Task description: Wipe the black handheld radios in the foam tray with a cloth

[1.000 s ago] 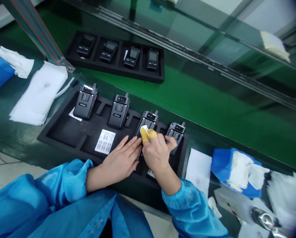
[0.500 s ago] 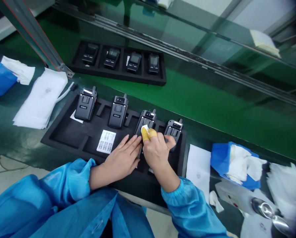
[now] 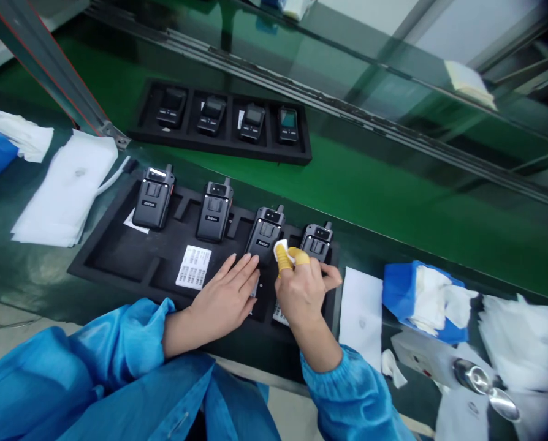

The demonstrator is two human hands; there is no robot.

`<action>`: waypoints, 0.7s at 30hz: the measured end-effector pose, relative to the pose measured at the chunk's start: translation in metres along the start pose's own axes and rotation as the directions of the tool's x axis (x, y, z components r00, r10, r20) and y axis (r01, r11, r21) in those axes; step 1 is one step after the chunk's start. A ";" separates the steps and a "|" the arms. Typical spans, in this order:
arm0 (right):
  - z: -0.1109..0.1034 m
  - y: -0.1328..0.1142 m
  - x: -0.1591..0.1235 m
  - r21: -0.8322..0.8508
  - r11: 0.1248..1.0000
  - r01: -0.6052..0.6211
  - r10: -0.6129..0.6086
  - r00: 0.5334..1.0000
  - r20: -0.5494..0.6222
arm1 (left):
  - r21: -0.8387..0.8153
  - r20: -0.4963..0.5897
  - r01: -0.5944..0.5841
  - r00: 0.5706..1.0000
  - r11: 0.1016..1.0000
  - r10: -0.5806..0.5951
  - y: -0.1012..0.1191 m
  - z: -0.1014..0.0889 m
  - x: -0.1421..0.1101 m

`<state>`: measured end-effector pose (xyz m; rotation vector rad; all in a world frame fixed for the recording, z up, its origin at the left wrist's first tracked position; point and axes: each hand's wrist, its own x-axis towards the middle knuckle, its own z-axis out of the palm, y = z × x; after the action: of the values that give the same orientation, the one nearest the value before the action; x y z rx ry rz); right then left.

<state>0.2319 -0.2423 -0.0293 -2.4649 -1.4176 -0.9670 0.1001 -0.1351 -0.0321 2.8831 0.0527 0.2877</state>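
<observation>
At a green workbench (image 3: 30, 275), a left hand (image 3: 224, 301) lies flat, touching the lower end of a black handset (image 3: 266, 230); beside it, the right hand (image 3: 304, 289) pinches a white cloth (image 3: 280, 245). Wiping seems under way; which handsets are finished cannot be told. Beyond both hands, four more handsets (image 3: 252, 124) fill a tray (image 3: 228, 150).

Eight handheld devices (image 3: 265, 231), two black trays (image 3: 117, 248)

Black tray (image 3: 219, 148) of four screen-up handheld radios (image 3: 252, 124) sat way out back, kinda messy stack of white sheets (image 3: 56, 202) lay by the metal post (image 3: 56, 70), and a silver-topped bottle (image 3: 433, 358) stood near a blue box (image 3: 398, 295) of white cloths (image 3: 428, 300).
</observation>
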 end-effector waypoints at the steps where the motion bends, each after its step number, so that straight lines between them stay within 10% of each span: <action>1: 0.001 -0.004 0.002 0.017 1.000 0.024 -0.024 1.000 -0.003 | 0.001 -0.001 0.004 1.000 1.000 -0.004 0.000 0.000 0.000; 13: 0.001 0.019 -0.007 -0.016 0.999 -0.030 0.031 0.994 0.106 | -0.117 -0.018 0.000 1.000 0.993 -0.002 -0.006 -0.011 -0.007; 21: 0.010 -0.013 0.067 0.037 0.996 0.079 -0.078 0.997 -0.026 | -0.045 -0.072 0.118 0.990 0.992 -0.121 -0.057 -0.032 -0.030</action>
<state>0.2492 -0.1821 0.0002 -2.3786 -1.5204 -0.9725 0.0634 -0.0741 -0.0214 2.8145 0.2290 0.3697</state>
